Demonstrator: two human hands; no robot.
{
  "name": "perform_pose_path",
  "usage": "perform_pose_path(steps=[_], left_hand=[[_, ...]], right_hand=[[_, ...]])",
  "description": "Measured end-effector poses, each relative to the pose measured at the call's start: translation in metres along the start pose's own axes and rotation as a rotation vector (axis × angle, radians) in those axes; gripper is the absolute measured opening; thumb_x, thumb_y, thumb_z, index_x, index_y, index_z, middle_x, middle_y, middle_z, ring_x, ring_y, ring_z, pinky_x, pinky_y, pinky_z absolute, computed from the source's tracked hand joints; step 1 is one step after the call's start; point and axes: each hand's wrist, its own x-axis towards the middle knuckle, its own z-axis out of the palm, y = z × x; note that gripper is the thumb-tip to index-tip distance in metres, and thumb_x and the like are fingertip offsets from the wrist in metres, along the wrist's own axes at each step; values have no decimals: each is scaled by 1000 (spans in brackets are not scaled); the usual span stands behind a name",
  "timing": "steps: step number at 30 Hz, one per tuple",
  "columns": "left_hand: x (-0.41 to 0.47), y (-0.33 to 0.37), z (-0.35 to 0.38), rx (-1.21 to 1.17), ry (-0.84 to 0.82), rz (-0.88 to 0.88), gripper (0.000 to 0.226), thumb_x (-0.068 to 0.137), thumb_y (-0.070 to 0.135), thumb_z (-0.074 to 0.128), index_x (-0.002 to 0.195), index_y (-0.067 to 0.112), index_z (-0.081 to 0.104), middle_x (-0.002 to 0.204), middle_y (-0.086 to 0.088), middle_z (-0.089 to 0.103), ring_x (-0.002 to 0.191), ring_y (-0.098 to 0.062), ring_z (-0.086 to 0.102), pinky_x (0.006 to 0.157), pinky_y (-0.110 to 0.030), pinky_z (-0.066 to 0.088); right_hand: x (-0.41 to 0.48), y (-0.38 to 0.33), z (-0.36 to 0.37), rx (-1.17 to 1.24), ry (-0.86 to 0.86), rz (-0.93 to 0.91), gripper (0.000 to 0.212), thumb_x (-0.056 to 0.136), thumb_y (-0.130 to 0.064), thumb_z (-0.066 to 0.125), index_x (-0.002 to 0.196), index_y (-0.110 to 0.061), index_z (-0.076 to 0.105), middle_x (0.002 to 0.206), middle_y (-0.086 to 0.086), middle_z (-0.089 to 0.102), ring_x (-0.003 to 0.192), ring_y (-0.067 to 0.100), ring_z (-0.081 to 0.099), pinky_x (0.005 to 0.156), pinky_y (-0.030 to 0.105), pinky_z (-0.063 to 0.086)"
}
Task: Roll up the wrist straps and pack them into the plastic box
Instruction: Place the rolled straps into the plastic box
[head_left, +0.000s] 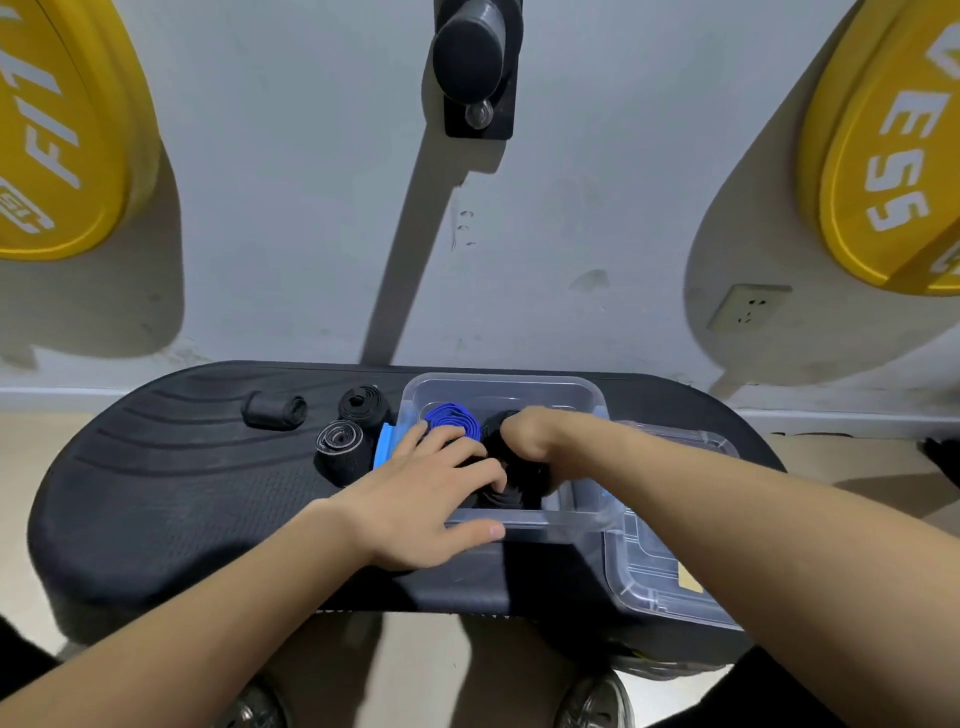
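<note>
A clear plastic box (498, 387) with a blue latch stands on a black padded bench (171, 499). Inside lie a rolled blue strap (451, 417) at the far left and rolled black straps (514, 486) under my hands. My left hand (431, 499) reaches over the box's near left rim, fingers on the black rolls and thumb on the front wall. My right hand (524, 434) is curled down into the box, pressing on a black roll. Three rolled black straps lie outside, left of the box (274, 410) (363, 404) (340, 441).
The box's clear lid (660, 577) lies on the bench to the right of the box, under my right forearm. Behind the bench is a wall with yellow weight plates (57, 130) (883, 156), a black peg (475, 57) and a socket. My shoes show below.
</note>
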Motion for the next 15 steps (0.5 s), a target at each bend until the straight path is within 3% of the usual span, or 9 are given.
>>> perform_pose_path(steps=[3,6,10,15], left_hand=[[-1,2,6,117,-39,-79,60,99,81,23,148,49,36,163,9,32,159,-33,12,122,-75,-6],[0,4,11,193,-43,-113,61,101,79,19,152,48,29,166,4,24,158,-37,17,116,-82,-8],[1,1,15,153,-20,-88,59,102,78,16,148,47,36,166,4,25,156,-34,22,120,-77,-5],[-1,-2,16,101,-33,-108,61,103,71,8,155,53,35,168,4,29,160,-31,14,125,-68,-12]], right_hand=[[9,-4,9,105,82,18,39,107,-17,43,139,1,57,140,21,63,125,41,65,96,41,56],[20,0,8,280,135,-11,49,105,-27,36,146,-3,49,138,19,61,122,38,63,101,46,55],[19,1,5,146,28,50,42,107,-21,28,133,-5,56,137,19,61,120,37,62,101,46,53],[19,-22,18,-120,98,23,43,114,-10,28,152,5,44,158,23,47,143,40,50,116,43,39]])
